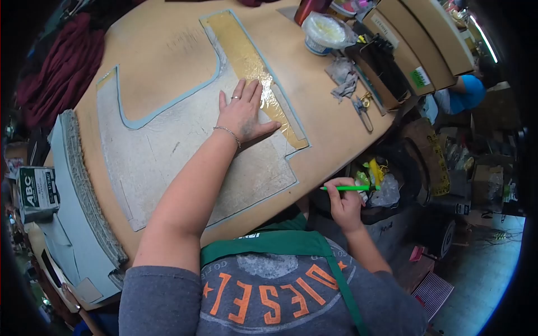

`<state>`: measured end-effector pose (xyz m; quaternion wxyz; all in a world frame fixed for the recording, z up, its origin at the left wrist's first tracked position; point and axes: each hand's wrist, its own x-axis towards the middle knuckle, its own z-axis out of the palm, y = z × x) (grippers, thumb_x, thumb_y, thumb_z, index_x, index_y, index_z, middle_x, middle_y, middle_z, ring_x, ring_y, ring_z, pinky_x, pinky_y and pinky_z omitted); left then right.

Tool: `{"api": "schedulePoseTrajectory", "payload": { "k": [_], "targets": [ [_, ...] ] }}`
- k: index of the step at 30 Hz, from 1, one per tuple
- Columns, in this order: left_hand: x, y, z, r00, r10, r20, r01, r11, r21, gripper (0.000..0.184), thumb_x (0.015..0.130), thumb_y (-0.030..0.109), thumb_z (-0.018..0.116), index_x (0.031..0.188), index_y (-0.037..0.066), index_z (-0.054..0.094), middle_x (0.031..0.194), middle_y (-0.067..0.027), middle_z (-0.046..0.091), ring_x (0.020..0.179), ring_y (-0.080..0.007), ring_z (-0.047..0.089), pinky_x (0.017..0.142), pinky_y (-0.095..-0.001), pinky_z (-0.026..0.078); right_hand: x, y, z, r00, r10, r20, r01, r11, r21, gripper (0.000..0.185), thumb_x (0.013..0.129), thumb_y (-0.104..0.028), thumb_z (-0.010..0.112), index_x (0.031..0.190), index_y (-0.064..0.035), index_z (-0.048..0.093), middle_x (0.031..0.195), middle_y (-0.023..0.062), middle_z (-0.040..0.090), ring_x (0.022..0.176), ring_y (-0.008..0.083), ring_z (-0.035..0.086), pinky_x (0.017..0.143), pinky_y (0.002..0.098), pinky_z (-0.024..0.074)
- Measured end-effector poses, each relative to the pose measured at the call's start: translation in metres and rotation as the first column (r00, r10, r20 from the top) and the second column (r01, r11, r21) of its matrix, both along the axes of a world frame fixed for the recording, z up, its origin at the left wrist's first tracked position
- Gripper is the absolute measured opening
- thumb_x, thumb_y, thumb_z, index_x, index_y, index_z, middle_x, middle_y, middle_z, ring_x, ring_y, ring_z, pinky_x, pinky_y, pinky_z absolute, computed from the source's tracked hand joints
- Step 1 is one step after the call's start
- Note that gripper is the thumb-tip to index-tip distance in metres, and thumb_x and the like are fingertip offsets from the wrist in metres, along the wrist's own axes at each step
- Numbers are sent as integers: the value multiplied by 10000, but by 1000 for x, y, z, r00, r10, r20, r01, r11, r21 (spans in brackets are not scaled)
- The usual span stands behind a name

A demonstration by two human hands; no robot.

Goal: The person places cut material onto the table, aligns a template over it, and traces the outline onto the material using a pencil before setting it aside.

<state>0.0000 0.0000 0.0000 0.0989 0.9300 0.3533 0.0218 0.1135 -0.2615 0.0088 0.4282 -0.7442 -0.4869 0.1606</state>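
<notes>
Head view: I'm watching one picture here, looking down over the shirt at both arms.
Grey sheet: there it is, flat on the tan surface [159, 50], a big cutout shape, the grey sheet [179, 154], with a pale-blue margin along much of its outline.
Left hand: palm down on the sheet, the left hand [242, 116] has its fingers spread apart and clasps nothing; the thumb reaches over the glossy yellow strip [230, 42].
Right hand: out beyond the near edge of the surface, the right hand [346, 208] has thumb and fingers closed together round a green pen [358, 188], apart from the sheet.
Sheet handling: I'd call it light and thin, bendy across its narrow arms; creases suggest it could kink. The shiny strip looks slick, so I'd press on the matt grey and lift by the broad body's edge, two-handed.
Pen handling: light, stiff, smooth; a pinch on the barrel close to the writing end should suit it.
Far right of the surface: scissors [364, 115], crumpled grey cloth [342, 74] and a white tub [320, 40], near cardboard boxes [414, 39].
Left side: dark red fabric [63, 70], and below it a stack of pale-blue sheets [72, 173].
</notes>
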Motion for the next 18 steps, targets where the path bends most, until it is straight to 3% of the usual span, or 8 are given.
{"api": "schedulePoseTrajectory", "payload": {
  "k": [2,3,5,6,8,12,14,18],
  "targets": [
    [-3,14,-17,998,6,58,-7,1000,20,773,710,524,536,1300,87,293,1338,-72,306,1268,-252,210,990,-517,203,-7,8,-13,980,-106,-170,130,982,137,158,850,-156,516,880,-6,476,727,96,538,642,175,576,591,280,454],
    [3,-5,-6,964,23,266,-27,1000,11,729,718,498,543,1276,80,328,1317,-79,330,1254,-256,234,989,-487,221,1,-9,12,989,-111,-97,127,977,169,154,852,-153,513,869,-5,476,725,92,539,637,169,571,586,275,451],
    [-23,-8,-16,886,66,458,-61,998,-27,642,733,446,558,1227,68,399,1275,-94,379,1226,-265,284,986,-428,257,-9,2,17,981,-108,-163,137,974,179,149,854,-147,506,846,-1,475,722,85,539,625,155,562,575,266,445],
    [-45,-11,-17,814,77,576,-102,995,11,522,732,338,597,1152,55,471,1200,-120,443,1152,-297,362,963,-390,292,-17,9,20,971,-100,-217,137,977,165,136,856,-135,487,841,1,478,711,108,528,619,195,559,569,290,437],
    [-99,-18,-14,764,113,635,-190,980,54,501,711,273,628,1129,37,484,1157,-141,471,1099,-310,401,937,-402,310,-12,25,21,993,-29,-111,43,992,122,143,858,-137,468,855,5,484,703,133,517,627,238,553,576,317,432],
    [-235,-44,-12,693,445,568,-591,801,94,487,707,247,633,1097,-7,489,1084,-191,495,1047,-315,430,907,-397,318,19,74,-4,998,67,7,-67,997,23,171,839,-131,449,854,23,523,748,187,524,702,349,519,633,408,412],
    [-282,-59,-19,575,651,495,-783,613,104,486,734,277,607,1100,-18,483,1033,-196,507,1030,-323,431,915,-400,305,30,108,-11,945,87,314,-125,987,102,171,821,-122,458,847,32,529,773,201,530,737,375,514,665,429,412],
    [-309,-69,-18,438,813,384,-886,463,28,476,767,325,575,1079,-25,494,983,-180,522,951,-307,473,852,-371,362,30,148,-18,940,-4,342,74,979,-190,219,789,-171,505,840,41,529,793,216,557,764,387,529,684,428,426]
  ]
}}
